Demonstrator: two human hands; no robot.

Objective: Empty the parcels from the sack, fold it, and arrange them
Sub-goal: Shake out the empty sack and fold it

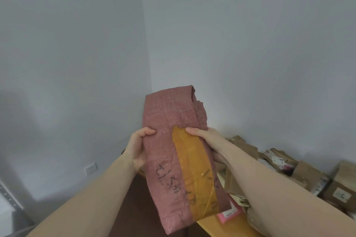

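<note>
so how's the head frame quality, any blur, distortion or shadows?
Head view: wide-angle bend curves the wall corner; soft, even light, faint shadow on the left wall; the folded sack, held by left hand and right hand, looks slightly soft; parcels at right are blurrier.

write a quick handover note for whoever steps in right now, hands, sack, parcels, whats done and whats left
Left hand: grips the left edge of the folded reddish-pink woven sack.
Right hand: grips its right edge, thumb on the yellow tape strip.
The sack is held up in the air, folded into a long narrow strip.
Brown paper parcels and a pink packet lie on the wooden table to the right.
Done: sack apparently emptied, folding well along.
Left: finish folding, set the sack down, arrange the parcels.
</note>
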